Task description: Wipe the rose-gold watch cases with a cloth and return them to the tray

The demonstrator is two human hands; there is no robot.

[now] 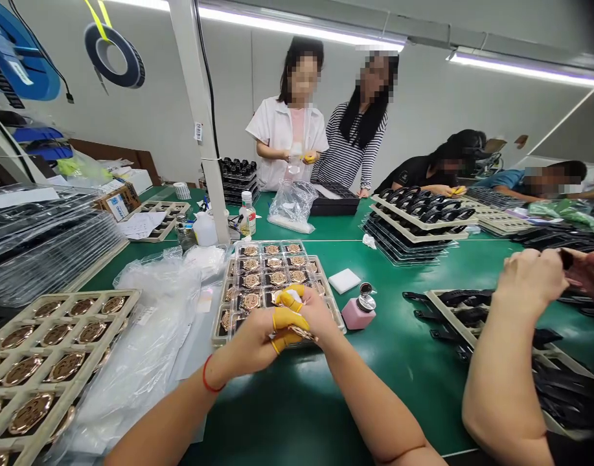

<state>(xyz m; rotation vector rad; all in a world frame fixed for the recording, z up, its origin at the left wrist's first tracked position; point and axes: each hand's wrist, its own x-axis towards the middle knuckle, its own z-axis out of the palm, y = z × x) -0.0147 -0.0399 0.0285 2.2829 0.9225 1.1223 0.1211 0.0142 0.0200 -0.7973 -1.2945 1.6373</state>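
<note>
Left hand (251,342): I'm seeing it sitting at lower centre of the frame, with a red cord on the wrist and yellow finger cots (285,320) on. Its grip is pinching a copper-coloured case (302,333).
Right hand (320,315): it's meeting the left hand from the right side, and its grip is pressing together on the same case from above.
Case location: it's hanging between both hands, at the near edge of the front tray (216,335), over the green counter (403,362).
Front tray: it's carrying rows of matching cases at centre frame.
Pink bottle (357,312): it's standing just right of the front tray, with a white pad (344,280) lying behind it.
Lower left: a second tray (83,296) of cases is lying beside crumpled plastic bags (151,323).
Right edge: a co-worker's arm (501,388) is reaching in over a strap tray (435,299). I can't tell what that hand is gripping.
Upper centre: a person in a white shirt (287,129) and a person in a striped top (350,152) are standing behind the counter.
</note>
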